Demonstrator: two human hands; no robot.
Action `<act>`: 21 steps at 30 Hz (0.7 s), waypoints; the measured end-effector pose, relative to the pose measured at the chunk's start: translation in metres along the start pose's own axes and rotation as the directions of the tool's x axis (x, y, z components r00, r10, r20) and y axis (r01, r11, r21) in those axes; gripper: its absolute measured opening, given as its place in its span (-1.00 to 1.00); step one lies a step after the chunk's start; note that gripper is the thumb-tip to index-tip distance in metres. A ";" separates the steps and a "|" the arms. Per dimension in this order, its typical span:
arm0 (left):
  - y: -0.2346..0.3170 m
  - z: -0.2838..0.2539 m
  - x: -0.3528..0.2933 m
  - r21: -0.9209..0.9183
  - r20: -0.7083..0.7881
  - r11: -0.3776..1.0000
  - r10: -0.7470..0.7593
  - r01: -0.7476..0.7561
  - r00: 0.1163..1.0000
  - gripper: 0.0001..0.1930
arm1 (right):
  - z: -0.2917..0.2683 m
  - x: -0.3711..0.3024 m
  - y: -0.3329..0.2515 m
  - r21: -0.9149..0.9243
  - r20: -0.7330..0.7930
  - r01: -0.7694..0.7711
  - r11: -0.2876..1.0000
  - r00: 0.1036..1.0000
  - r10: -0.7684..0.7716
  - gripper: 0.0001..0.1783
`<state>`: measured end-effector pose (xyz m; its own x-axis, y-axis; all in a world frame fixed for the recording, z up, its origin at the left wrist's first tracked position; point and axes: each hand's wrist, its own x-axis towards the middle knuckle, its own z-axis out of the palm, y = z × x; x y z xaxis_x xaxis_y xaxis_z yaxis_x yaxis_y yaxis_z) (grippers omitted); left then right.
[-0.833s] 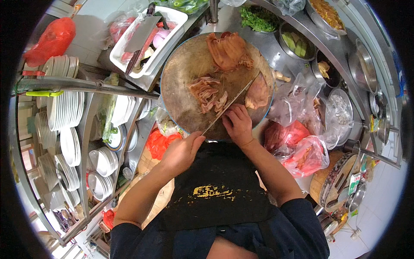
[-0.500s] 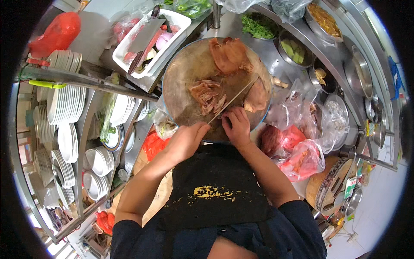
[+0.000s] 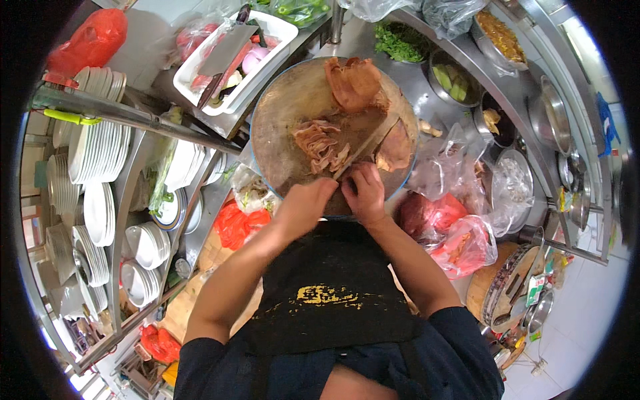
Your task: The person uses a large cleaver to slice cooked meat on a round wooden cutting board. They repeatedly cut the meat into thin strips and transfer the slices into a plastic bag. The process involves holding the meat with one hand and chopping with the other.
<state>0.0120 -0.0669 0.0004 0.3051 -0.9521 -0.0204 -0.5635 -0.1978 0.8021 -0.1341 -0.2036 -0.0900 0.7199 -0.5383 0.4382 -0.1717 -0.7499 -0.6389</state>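
Note:
My left hand [image 3: 305, 208] is closed round the handle of a kitchen knife, slightly blurred. Its long blade [image 3: 370, 145] slants away to the far right over a round wooden chopping board [image 3: 280, 113]. My right hand [image 3: 365, 195] sits close beside the blade with curled fingers, pressed on the near end of a brown piece of cooked meat [image 3: 395, 148]; its fingertips are partly hidden. To the left of the blade lies a heap of thin meat slices [image 3: 320, 145]. A larger reddish-brown piece of meat [image 3: 355, 83] rests at the board's far side.
A white tray [image 3: 283, 33] with a cleaver [image 3: 227, 52] across it stands far left. Plate stacks [image 3: 100, 155] fill the left rack. At right are plastic bags of meat [image 3: 437, 217], a bowl of green pieces [image 3: 453, 79] and leafy greens [image 3: 399, 41]. Another round board [image 3: 490, 283] stands near right.
My left hand has shifted a little right and away from me with the knife. The blade now shows more of its flat side. My right hand stays nearly in place.

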 end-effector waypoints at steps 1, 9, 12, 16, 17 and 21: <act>0.002 -0.006 0.001 -0.102 0.052 0.958 -0.264 0.268 0.963 -0.65 | 0.000 -0.001 -0.001 0.026 -0.004 -0.009 1.000 1.000 0.009 -0.73; 0.013 -0.070 -0.050 -0.308 0.293 0.793 -0.447 0.526 0.845 -0.56 | -0.055 0.018 0.012 -0.277 -0.150 -0.139 0.951 0.984 0.100 -0.57; -0.006 -0.065 -0.074 -0.283 0.442 0.736 -0.469 0.615 0.764 -0.48 | -0.066 0.019 0.043 -0.290 -0.113 -0.117 0.950 0.990 0.088 -0.66; -0.026 -0.078 -0.068 -0.179 0.504 0.665 -0.571 0.725 0.648 -0.42 | -0.076 0.034 0.052 -0.061 -0.374 -0.441 0.895 0.842 0.389 -0.77; -0.047 -0.077 -0.068 -0.192 0.433 0.765 -0.496 0.615 0.753 -0.39 | -0.079 0.038 0.048 -0.083 -0.415 -0.407 0.910 0.844 0.339 -0.77; -0.050 -0.102 -0.034 -0.176 0.302 0.817 -0.486 0.549 0.820 -0.34 | -0.066 0.040 0.009 -0.107 -0.358 -0.260 0.960 0.910 0.207 -0.76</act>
<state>0.1081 -0.0010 0.0214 0.2923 -0.7552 -0.5868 -0.1580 -0.6433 0.7492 -0.1518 -0.2574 -0.0365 0.3791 -0.7830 0.4932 -0.4239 -0.6207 -0.6596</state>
